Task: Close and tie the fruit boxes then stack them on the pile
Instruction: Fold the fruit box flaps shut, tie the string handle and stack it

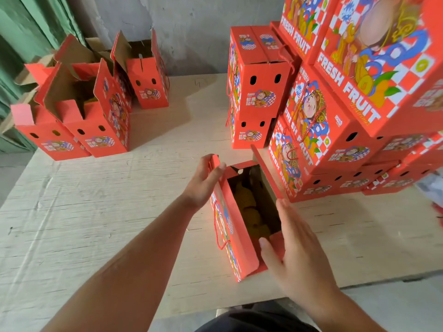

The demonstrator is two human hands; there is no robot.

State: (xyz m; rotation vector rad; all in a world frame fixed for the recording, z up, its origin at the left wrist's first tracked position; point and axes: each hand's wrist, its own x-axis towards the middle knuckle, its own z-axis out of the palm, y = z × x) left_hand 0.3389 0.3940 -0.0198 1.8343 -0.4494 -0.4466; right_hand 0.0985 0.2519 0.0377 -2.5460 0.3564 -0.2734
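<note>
- Pale plywood table (96, 212) before a grey concrete wall (191, 32), green sheeting (28, 32) at far left.
- Open red box (230, 226) upright near the table's front edge, centre right, top flaps up, long side facing left with a red cord handle (217, 226) hanging on it.
- Yellow fruit (249, 212) visible inside, in dim light.
- Left hand (203, 180) on the far end of the left flap, thumb over its top edge, fingers behind it, pinching the card.
- Right hand (294, 248) flat, fingers straight and together, palm against the box's right side, thumb touching the near end flap; nothing gripped.
- Pile (347, 104) of closed boxes just beyond and right of the open one, printed FRESH FRUIT, most lying on their sides; two more stacked upright at its left.
- Four open boxes (96, 104) well apart at the table's far left, flaps raised.
- Dark clothing (251, 319) at the bottom edge.
</note>
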